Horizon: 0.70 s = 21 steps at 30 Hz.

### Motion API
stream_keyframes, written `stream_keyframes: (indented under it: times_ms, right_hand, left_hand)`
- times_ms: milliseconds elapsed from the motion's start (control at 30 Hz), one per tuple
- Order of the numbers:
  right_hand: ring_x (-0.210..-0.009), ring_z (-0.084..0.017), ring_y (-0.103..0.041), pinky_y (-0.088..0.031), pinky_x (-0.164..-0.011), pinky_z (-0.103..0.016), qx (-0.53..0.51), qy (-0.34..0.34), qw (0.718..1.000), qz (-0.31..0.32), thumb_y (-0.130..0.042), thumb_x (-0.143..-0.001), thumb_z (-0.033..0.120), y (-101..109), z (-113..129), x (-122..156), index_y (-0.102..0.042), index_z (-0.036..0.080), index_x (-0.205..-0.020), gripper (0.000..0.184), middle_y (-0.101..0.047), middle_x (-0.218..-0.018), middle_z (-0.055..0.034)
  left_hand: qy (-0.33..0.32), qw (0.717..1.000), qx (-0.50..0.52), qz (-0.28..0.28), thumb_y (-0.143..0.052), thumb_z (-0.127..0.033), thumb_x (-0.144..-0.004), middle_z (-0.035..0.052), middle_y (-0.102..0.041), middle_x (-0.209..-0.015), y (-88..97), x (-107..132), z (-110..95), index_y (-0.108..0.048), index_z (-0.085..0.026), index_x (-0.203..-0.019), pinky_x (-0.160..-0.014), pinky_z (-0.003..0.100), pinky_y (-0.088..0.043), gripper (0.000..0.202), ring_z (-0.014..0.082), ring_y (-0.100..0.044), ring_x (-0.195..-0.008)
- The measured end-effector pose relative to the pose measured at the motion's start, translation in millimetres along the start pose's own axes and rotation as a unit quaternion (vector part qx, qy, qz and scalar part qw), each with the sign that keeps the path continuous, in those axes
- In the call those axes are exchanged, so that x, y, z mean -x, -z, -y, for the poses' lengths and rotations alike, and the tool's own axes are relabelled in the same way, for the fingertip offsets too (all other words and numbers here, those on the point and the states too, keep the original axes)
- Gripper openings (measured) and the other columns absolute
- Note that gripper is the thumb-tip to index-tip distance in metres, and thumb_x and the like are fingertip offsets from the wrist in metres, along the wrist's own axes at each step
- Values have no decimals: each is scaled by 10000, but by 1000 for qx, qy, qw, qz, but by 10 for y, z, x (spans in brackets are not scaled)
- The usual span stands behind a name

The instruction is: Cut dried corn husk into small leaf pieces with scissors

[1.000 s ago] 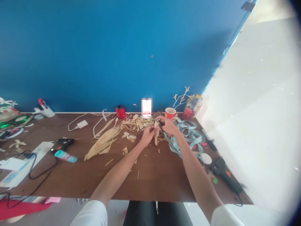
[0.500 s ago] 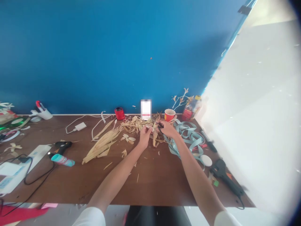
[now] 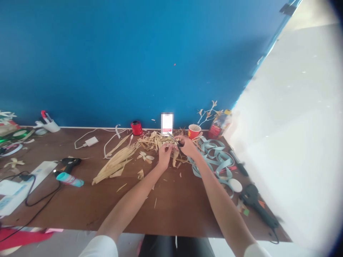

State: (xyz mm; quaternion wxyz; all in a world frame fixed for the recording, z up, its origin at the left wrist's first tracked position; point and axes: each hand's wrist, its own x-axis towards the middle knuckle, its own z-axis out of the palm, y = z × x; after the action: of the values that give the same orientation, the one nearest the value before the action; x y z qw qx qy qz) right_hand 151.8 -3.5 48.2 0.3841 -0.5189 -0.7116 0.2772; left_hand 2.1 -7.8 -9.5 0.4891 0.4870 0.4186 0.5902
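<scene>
My right hand (image 3: 188, 145) is closed round the dark handles of a pair of scissors (image 3: 174, 138), whose blades point up and left. Close beside it, my left hand (image 3: 165, 152) pinches a small pale piece of corn husk (image 3: 169, 145) near the blades. Whether the blades touch the piece cannot be made out. Under and around both hands lies a heap of dry husk scraps (image 3: 151, 141). A flower-like husk piece (image 3: 145, 157) lies left of my left hand, and a long bundle of husks (image 3: 115, 164) is farther left.
A lit phone (image 3: 167, 125) leans on the blue wall behind the heap. A red paper cup (image 3: 194, 131), tangled light-blue ribbon (image 3: 214, 153) and a glue gun (image 3: 258, 205) are to the right. At left are another glue gun (image 3: 70, 165), a blue tube (image 3: 70, 179) and a power strip (image 3: 29, 184).
My right hand has turned, and the scissor blades now show plainly, pointing up and left. My left hand stays nearly in place with the pale piece. The view has shifted slightly.
</scene>
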Motion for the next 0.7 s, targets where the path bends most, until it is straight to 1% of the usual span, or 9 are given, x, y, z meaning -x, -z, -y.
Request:
stream_keyframes:
  times_ms: [100,167,233,300,367,467,600,700]
  right_hand:
    - [-569,-131,-515,-423,-590,-241,-17,6,1000,6,-620,-699,251,-6,-8,2,-603,216,-1209,511,-628,-647,36]
    - [-571,-134,-524,-428,-585,-241,-30,9,999,13,-608,-703,250,-10,-5,3,-594,211,-1223,521,-638,-659,30]
    - [-582,-143,-538,-428,-574,-242,-36,9,999,16,-596,-706,246,-7,1,4,-584,209,-1239,534,-649,-676,21]
    - [-610,-154,-555,-431,-581,-246,-27,12,1000,3,-587,-709,238,6,5,2,-584,211,-1237,528,-660,-705,10]
    - [-644,-164,-570,-436,-609,-254,1,15,1000,-23,-587,-705,222,32,6,-3,-602,218,-1206,502,-670,-738,-1]
    - [-665,-173,-578,-438,-650,-267,56,20,997,-49,-578,-689,188,86,16,-7,-633,218,-1155,470,-667,-737,-6]
    - [-714,-165,-605,-448,-684,-256,29,41,998,-24,-540,-688,144,143,54,9,-616,205,-1187,509,-679,-791,-14]
    - [-735,-160,-619,-454,-696,-249,23,51,998,-13,-523,-680,107,147,65,17,-594,206,-1224,558,-682,-806,-11]
  left_hand:
    - [5,1000,10,-1,-643,-457,-787,47,-672,-823,-11,10,-24,-664,-168,-870,-693,283,-471,301,143,-579,-707]
    - [5,1000,22,-12,-658,-449,-773,38,-671,-806,-19,18,-40,-669,-166,-877,-681,270,-467,301,133,-572,-692]
    - [7,999,27,-25,-676,-434,-755,29,-661,-778,-22,24,-48,-674,-162,-868,-650,258,-459,295,122,-556,-659]
    - [13,999,24,-27,-685,-419,-742,22,-640,-737,-19,28,-44,-680,-154,-852,-611,249,-447,287,115,-537,-622]
    - [21,1000,16,-14,-685,-407,-736,13,-614,-695,-18,31,-32,-685,-149,-855,-582,245,-434,284,112,-524,-597]
    - [21,1000,-3,20,-675,-407,-743,7,-601,-665,-23,42,-28,-691,-149,-860,-594,250,-437,283,113,-525,-588]
    - [19,998,-39,39,-691,-390,-725,17,-613,-642,-30,64,-71,-686,-149,-772,-619,268,-449,245,140,-556,-616]
    - [9,997,-66,48,-678,-374,-737,28,-629,-644,-24,69,-91,-693,-152,-766,-633,280,-459,224,162,-576,-649]
